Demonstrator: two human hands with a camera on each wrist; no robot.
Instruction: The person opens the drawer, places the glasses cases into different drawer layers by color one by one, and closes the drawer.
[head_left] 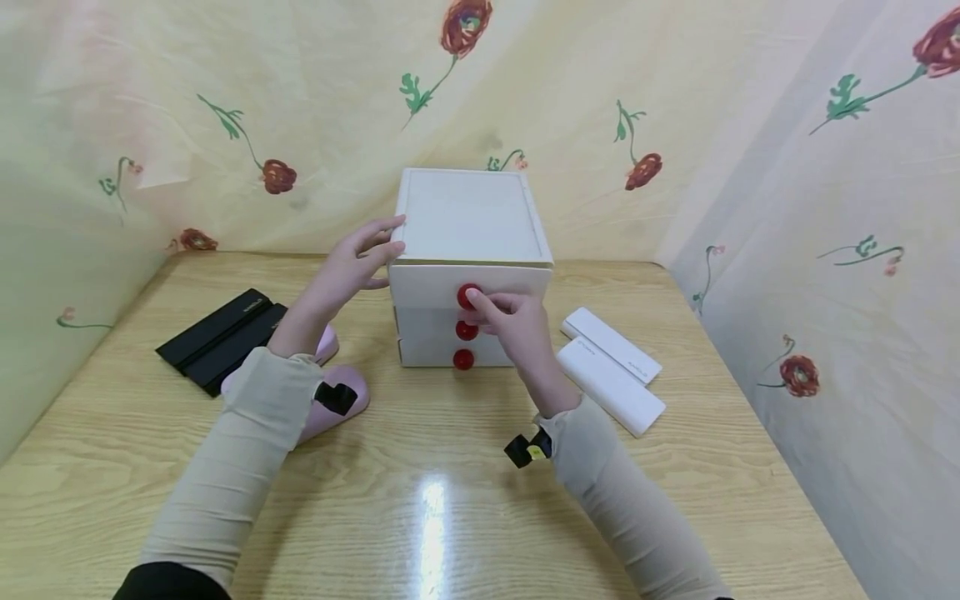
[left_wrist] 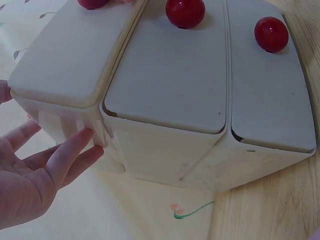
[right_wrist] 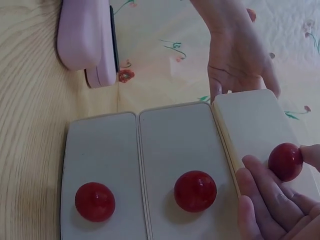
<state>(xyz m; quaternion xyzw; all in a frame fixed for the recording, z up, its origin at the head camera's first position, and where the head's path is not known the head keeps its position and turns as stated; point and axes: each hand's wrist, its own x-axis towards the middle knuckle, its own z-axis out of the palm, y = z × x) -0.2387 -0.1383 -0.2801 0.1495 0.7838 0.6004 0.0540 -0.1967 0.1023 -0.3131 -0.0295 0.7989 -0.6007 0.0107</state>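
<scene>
A small white chest of drawers (head_left: 472,218) stands at the back of the table, with three drawers one above another, each with a round red knob. My right hand (head_left: 517,327) pinches the top knob (right_wrist: 285,162) between thumb and fingers. The top drawer (left_wrist: 65,55) juts out past the two below it. With fingers spread and fairly straight, my left hand (head_left: 358,260) touches the chest's upper left side. The middle knob (right_wrist: 195,191) and bottom knob (right_wrist: 95,201) are untouched.
Two black oblong cases (head_left: 225,333) lie left of the chest, beside two lilac rounded objects (head_left: 348,392) partly hidden by my left arm. On the right are two white oblong cases (head_left: 611,383) with small lettering. A flower-patterned cloth (head_left: 337,100) hangs behind the wooden table (head_left: 375,517).
</scene>
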